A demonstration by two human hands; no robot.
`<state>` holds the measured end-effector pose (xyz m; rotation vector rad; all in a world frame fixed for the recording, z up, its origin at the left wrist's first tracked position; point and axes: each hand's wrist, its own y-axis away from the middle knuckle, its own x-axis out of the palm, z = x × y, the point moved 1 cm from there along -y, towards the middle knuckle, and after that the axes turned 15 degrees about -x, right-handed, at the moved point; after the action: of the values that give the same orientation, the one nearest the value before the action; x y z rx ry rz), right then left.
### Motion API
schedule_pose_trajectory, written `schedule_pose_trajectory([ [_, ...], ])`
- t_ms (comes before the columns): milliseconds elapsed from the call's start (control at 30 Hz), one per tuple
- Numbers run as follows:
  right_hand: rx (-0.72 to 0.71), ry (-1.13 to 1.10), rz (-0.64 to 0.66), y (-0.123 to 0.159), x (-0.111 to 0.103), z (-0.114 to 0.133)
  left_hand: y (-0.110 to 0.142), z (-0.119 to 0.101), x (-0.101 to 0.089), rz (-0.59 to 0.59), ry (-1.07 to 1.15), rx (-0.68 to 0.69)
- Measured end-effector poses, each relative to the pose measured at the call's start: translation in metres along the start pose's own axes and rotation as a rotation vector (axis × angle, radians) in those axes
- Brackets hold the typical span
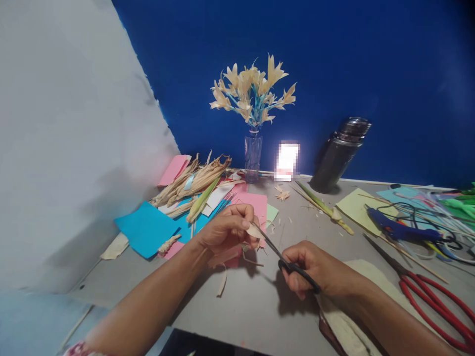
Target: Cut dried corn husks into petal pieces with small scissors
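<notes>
My left hand [233, 225] is closed in a pinch on a small pale piece of dried husk [254, 230] above the middle of the table. Black-handled scissors [299, 271] sit in my right hand [309, 264], with fingers wrapped round the handles. Their blades point up and left and meet the edge of the husk piece. Thin curled husk strips [221, 282] lie on the table below my left hand. Pink paper [256, 198] is spread behind that hand.
Behind stand a clear vase [253, 155] of pale husk flowers [256, 84] and a dark flask [336, 160]. Blue paper [146, 230] and a dried husk bundle [200, 180] lie left. Red-handled scissors [434, 301] and a blue glue gun [406, 227] are at right.
</notes>
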<state>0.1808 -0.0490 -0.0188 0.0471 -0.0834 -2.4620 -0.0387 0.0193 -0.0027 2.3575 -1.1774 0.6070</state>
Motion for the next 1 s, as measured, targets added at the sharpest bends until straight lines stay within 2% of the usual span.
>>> schedule_pose_trajectory([
  [300,0.03,0.046,-0.046,0.002,-0.001,-0.003,0.004,-0.005,-0.002,-0.048,-0.079,0.01],
  [600,0.02,0.073,-0.045,0.001,-0.001,0.0,0.006,-0.014,0.0,-0.2,-0.18,0.087],
  [1000,0.045,0.112,0.021,0.0,0.0,0.005,0.005,-0.012,-0.005,-0.236,-0.242,0.077],
])
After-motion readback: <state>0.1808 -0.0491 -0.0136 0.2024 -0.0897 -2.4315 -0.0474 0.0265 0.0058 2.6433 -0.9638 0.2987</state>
